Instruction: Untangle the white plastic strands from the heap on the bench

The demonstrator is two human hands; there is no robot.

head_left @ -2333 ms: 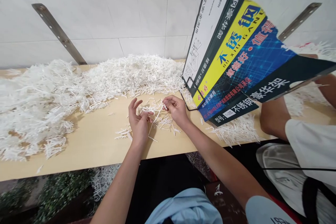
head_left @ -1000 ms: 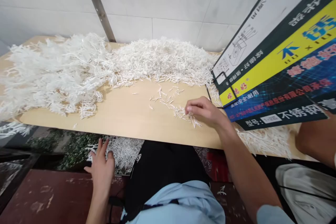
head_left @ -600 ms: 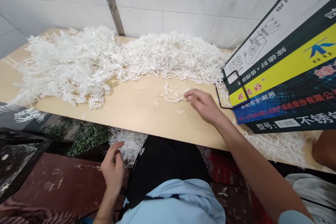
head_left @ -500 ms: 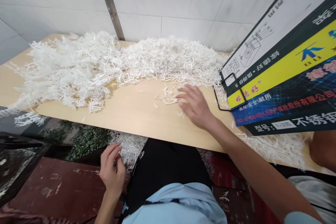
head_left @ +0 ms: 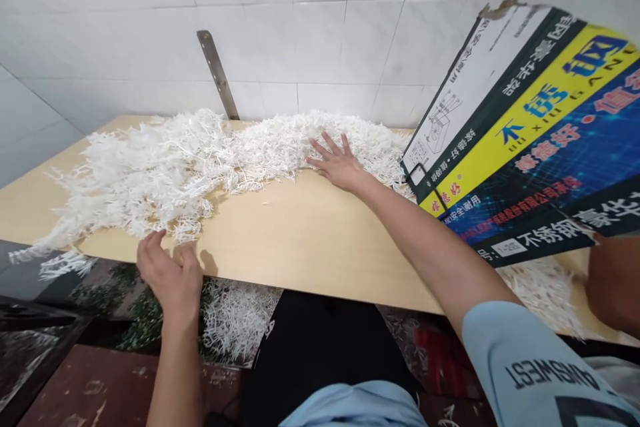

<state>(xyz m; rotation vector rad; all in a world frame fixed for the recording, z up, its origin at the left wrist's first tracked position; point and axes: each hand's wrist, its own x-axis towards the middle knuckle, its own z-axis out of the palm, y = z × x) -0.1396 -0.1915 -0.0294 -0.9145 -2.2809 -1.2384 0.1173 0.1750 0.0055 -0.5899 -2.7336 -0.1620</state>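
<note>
Head view, one frame. I take the wooden tabletop (head_left: 300, 240) as the landmark for all positions.

Right hand (head_left: 337, 163): reached out to the far side of the tabletop, palm down, fingers (head_left: 327, 141) spread flat. It lies on the near fringe of the pile of loose white plastic sticks (head_left: 300, 143), fingertips over the sticks, heel of the hand on bare wood. The hand is flat and splayed, nothing gripped; the sticks lie under and ahead of the fingers, not inside any grasp.

Left hand (head_left: 170, 277): at the near edge of the tabletop, left of centre. Fingers are curled over the edge, the thumb apart from them. I cannot tell whether anything is pinched under the fingers. Just beyond the fingertips lies the near rim of the heap of branched white plastic sprigs (head_left: 135, 177), which covers the left part of the tabletop and merges with the loose sticks toward the middle.

Below the near edge of the tabletop, beside the left wrist, more white sticks (head_left: 235, 317) lie in a heap.

At the right end of the tabletop a printed cardboard box (head_left: 520, 133) stands tilted. Another person's arm (head_left: 613, 283) shows at the right edge, under the box.

A metal bracket (head_left: 217, 73) runs up the tiled wall (head_left: 150, 27) behind the tabletop.
</note>
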